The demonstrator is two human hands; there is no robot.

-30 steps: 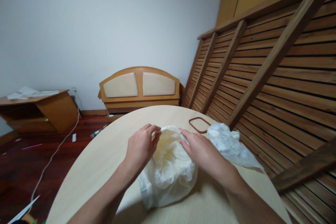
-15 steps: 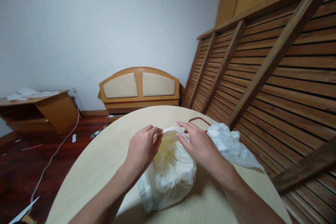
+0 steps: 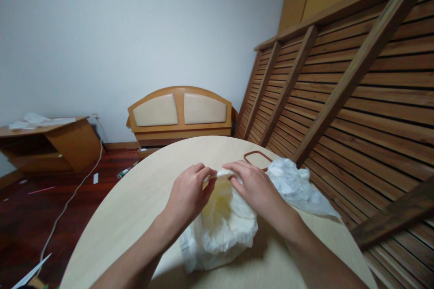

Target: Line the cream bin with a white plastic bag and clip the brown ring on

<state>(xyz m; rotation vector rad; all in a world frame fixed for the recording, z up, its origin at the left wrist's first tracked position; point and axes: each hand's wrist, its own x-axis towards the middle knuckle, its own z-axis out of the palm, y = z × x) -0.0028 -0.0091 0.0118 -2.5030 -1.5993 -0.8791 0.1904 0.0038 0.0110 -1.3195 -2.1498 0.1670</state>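
Observation:
A thin white plastic bag [image 3: 227, 235] stands on the pale round table [image 3: 135, 212], its mouth facing up and its edge bunched. Something yellow [image 3: 222, 201] shows through the film inside it; its kind I cannot make out. My left hand [image 3: 194, 189] pinches the far rim of the bag on the left. A short way to the right, my right hand [image 3: 249, 185] has its thumb and fingers closed on the same rim. The rim between the hands looks rolled or folded.
Beyond my right hand lie a crumpled white plastic bag [image 3: 291, 183] and a brown loop-shaped handle [image 3: 247, 156]. A slatted wooden bed frame [image 3: 339, 90] leans along the right. Behind the table stands a padded headboard [image 3: 181, 110]; a low cabinet [image 3: 71, 142] and a cable [image 3: 79, 185] are at left.
My right hand has moved left and down, and its fingers have closed on the bag's rim. My left hand has shifted slightly right. The bag's near edge has slumped a little.

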